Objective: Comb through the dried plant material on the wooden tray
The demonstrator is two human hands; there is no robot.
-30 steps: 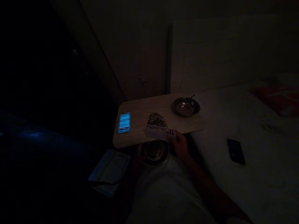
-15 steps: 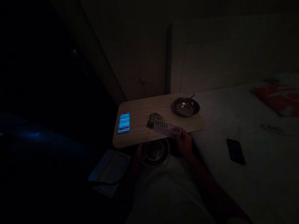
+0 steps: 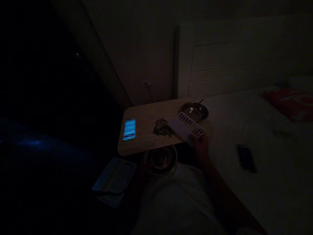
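My right hand (image 3: 201, 143) is closed on the near end of a white slotted plastic piece (image 3: 182, 129), holding it tilted over the wooden board (image 3: 144, 112). Just left of its edge lies a pile of small dark seed-like bits (image 3: 161, 127). Below the board's near edge is a round metal bowl (image 3: 174, 160) with some bits inside. At that bowl's left rim, my left hand (image 3: 146, 167) is very dim and appears wrapped round it. A second metal bowl (image 3: 195, 114) stands behind the slotted piece, which overlaps its front in view.
A lit, blurred-out phone-like screen (image 3: 129, 129) lies at the board's left. A pale flat item (image 3: 113, 179) sits lower left. On the bed (image 3: 227, 120) are a dark pixelated object (image 3: 246, 158) and a red patterned cloth (image 3: 290, 102). Behind is a wall socket (image 3: 146, 83).
My right hand has moved right with the slotted piece, lifting and turning it away from the pile, so more of the pile shows. My left hand and the lower bowl stay put.
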